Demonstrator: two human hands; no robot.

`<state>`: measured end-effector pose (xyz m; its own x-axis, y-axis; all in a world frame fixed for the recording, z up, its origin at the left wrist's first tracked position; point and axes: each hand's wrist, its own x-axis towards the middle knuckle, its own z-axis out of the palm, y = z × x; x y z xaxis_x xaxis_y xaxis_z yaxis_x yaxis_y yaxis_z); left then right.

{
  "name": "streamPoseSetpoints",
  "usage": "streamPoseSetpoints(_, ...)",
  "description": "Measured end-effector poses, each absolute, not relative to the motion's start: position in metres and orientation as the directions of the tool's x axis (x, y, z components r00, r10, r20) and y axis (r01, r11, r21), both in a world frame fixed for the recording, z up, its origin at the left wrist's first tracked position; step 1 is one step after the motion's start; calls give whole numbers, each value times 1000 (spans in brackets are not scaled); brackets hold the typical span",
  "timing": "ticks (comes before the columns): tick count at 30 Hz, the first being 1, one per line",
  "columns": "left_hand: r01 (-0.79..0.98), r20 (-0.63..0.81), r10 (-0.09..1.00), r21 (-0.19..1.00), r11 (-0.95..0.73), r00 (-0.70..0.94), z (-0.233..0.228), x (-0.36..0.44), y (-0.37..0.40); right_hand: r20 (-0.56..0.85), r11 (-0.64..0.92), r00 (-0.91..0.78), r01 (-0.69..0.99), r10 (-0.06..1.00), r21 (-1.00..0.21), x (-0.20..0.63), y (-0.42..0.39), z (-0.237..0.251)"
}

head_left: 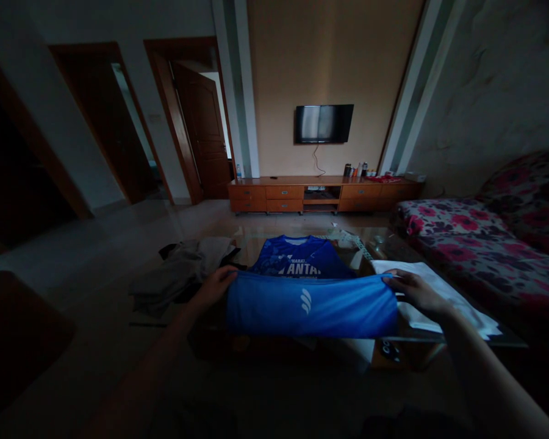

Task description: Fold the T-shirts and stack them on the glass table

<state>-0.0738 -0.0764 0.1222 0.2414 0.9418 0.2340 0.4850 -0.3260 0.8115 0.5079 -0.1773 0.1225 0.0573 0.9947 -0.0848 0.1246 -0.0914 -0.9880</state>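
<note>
Our left hand (215,284) and right hand (414,291) pinching the folded hem of a blue jersey (308,286), spread on the glass table (503,341), grey clothes (183,271) left, white garment (434,299) right.

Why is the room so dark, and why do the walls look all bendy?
Head view: dim room, corners nearly black; the bright blue sports shirt held by the left hand and right hand stands out; wide lens bends the door frames; the wall-mounted black television shows pale glare.
</note>
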Motion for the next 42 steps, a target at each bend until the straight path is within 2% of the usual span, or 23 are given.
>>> streamPoseSetpoints(6,503,283,947,803,-320,150,72,-64,-4,14,-54,231,284,973,-957,510,-100,90)
streamPoseSetpoints(10,570,275,958,776,-270,79,50,-59,27,98,-31,286,415,953,-909,512,-50,61)
streamPoseSetpoints(17,724,245,969,672,-156,-18,24,-51,55,211,-106,365,681,907,-724,506,-8,12)
streamPoseSetpoints(21,706,225,973,698,-123,-54,22,-46,67,237,-137,405,706,883,-695,505,-4,0)
streamPoseSetpoints(26,645,264,957,754,-125,-123,23,-38,83,287,-140,480,675,829,-725,504,1,-7)
streamPoseSetpoints(29,628,161,975,778,-32,-150,17,-37,86,283,-106,443,672,851,-733,506,4,-11)
streamPoseSetpoints(32,590,44,998,808,-4,-54,12,-40,84,218,-82,333,694,917,-715,510,5,-12)
streamPoseSetpoints(35,575,58,991,810,-116,117,12,-43,80,97,-147,284,722,954,-676,514,4,-10)
streamPoseSetpoints(39,727,151,971,644,-239,186,17,-41,76,42,-164,250,745,967,-646,511,-1,-4)
streamPoseSetpoints(42,787,256,956,555,-269,146,21,-39,70,144,-89,230,769,962,-633,505,-6,5)
